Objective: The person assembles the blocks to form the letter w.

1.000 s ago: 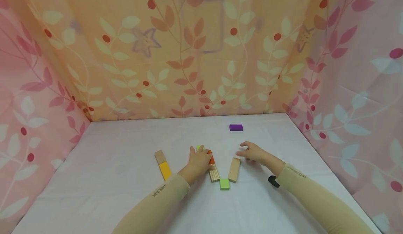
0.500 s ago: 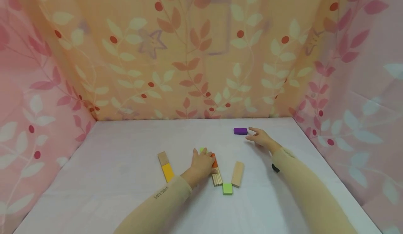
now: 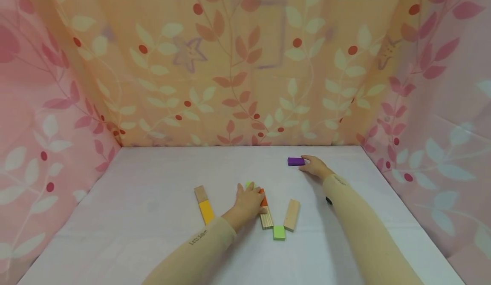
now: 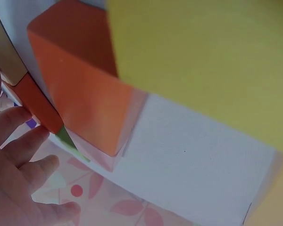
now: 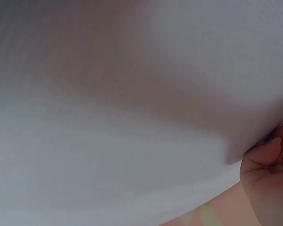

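In the head view, my right hand (image 3: pixel 315 167) is at the right end of a purple block (image 3: pixel 294 162), thumb and index finger pinching it. The right wrist view shows its thumb (image 5: pixel 262 157) against the fingers over the white cloth. My left hand (image 3: pixel 248 202) lies over a slanted row of blocks, fingers spread and mostly straight. Its fingertips touch an orange block (image 4: pixel 37 103) in the left wrist view. That row also has a light green block (image 3: pixel 249 184) at the top and a striped wooden block (image 3: pixel 266 218) below. A green square block (image 3: pixel 279 233) and a plain wooden block (image 3: pixel 292 215) continue the shape.
Left of the left hand, a wooden block (image 3: pixel 200 194) and a yellow block (image 3: pixel 206 211) form another slanted line, partly behind the sleeve. A small black object (image 3: pixel 328 200) peeks out beside the right sleeve. Floral curtains (image 3: pixel 245 63) surround the white-covered table (image 3: pixel 153 170).
My right hand has moved from near the plain wooden block up to the purple block and taken hold of its right end. The left hand has stayed on the row of blocks.
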Available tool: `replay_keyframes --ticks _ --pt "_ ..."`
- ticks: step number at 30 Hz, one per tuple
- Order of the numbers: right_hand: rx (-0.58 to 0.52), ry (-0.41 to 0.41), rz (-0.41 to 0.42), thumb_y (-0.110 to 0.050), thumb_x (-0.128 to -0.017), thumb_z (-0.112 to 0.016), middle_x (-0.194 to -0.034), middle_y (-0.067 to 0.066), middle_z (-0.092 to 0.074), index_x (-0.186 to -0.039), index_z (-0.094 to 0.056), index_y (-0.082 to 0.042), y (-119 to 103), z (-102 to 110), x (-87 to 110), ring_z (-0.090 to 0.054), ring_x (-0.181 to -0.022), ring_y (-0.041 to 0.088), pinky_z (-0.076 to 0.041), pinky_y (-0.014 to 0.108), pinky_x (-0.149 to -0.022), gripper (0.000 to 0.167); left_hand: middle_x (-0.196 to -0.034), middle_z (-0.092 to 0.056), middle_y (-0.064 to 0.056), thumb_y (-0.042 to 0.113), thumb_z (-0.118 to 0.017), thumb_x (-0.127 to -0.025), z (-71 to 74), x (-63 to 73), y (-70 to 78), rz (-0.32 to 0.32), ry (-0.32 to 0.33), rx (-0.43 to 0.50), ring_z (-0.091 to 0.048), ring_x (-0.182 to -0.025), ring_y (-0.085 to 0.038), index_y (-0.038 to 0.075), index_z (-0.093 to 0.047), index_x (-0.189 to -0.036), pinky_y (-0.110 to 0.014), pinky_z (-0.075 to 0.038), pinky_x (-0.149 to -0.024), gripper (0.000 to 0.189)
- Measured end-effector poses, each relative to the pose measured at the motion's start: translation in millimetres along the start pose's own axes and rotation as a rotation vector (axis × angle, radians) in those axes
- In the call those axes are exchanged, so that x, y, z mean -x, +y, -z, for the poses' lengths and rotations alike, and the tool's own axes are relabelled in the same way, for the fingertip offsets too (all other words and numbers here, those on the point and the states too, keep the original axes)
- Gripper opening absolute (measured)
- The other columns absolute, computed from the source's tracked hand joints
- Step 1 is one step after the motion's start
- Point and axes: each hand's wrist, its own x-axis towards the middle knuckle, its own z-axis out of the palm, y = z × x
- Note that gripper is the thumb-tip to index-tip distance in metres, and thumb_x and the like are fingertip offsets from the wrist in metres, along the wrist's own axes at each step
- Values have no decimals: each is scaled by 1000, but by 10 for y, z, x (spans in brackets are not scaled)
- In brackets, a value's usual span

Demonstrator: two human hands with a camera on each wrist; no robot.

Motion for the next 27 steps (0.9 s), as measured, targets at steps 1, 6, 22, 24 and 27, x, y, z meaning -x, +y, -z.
replay_keyframes --ticks 1,6,22,24,27 --pt "0 6 9 -23 -94 -64 -146 33 -34 -143 -40 5 2 4 8 -27 -136 50 -21 56 -112 61 -144 -50 5 60 -61 -81 3 2 4 0 -1 6 -33 -141 -19 24 -58 -137 -55 -28 -110 67" --pt "-35 55 41 -19 -92 -68 -133 33 -49 -126 -53 7 25 -2 72 -44 -124 47 -32 54 -106 45 -144 -50 5 59 -61 -81 14 10 26 7 -6 15 -33 -141 -19 23 -58 -137 -55 -28 -110 67" --pt "-879 1 -93 -6 -103 -45 -112 29 -63 -146 -19 11 -27 76 454 -69 -78 15 -57 29 -71 54 -144 -50 4 57 -63 -81 -14 2 21 13 -2 51 -33 -141 -20 23 -59 -136 -55 -27 -110 65" --pt "-928 -15 -117 -5 -103 -40 -115 24 -60 -151 -17 6 -46 97 509 -66 -80 13 -56 29 -72 54 -144 -50 4 57 -63 -81 -12 5 17 13 0 52 -33 -141 -20 23 -59 -136 -55 -27 -110 65" --pt "-913 -41 -111 -4 -103 -35 -113 18 -57 -152 -21 2 -57 102 558 -62 -79 10 -53 27 -69 51 -144 -50 4 58 -62 -81 -9 10 12 10 -1 50 -33 -141 -20 23 -58 -137 -55 -27 -110 66"
